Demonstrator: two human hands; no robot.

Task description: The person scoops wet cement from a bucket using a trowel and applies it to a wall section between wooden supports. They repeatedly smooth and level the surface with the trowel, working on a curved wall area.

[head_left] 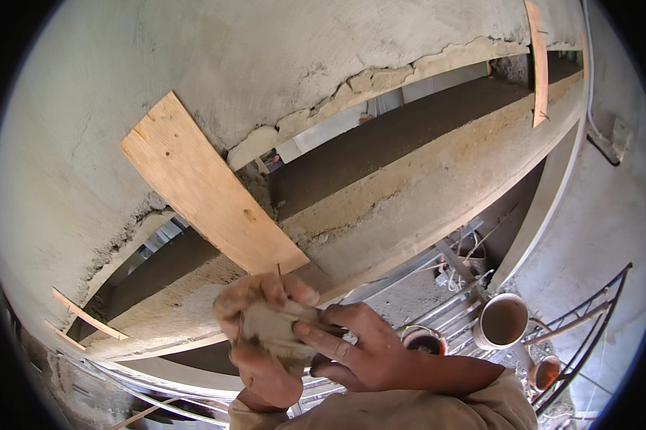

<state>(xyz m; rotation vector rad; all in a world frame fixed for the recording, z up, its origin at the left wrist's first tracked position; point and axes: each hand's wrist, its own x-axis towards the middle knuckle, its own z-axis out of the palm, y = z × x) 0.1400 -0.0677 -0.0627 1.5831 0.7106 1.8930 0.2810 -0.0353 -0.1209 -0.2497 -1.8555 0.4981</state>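
Observation:
In front of the wall, near the lower middle, my left hand (pixel 266 376) is wrapped round a flat, grey-tan piece (pixel 269 326) that looks coated with cement. Its exact kind does not show. From the right, my right hand (pixel 366 347) reaches across, its fingers pressed against the near side of the same piece. Just above my hands ends a wide wooden board (pixel 215 186), slanting over the wall opening. A thin nail (pixel 280 270) juts out by the board's lower end.
A long ledge (pixel 437 154) runs under the rough-edged plaster wall (pixel 266 50). Narrower wood strips (pixel 540 64) cross the opening at both ends. Below right, several buckets, one large and round (pixel 502 320), stand on scaffold bars beside a curved metal rail (pixel 588 337).

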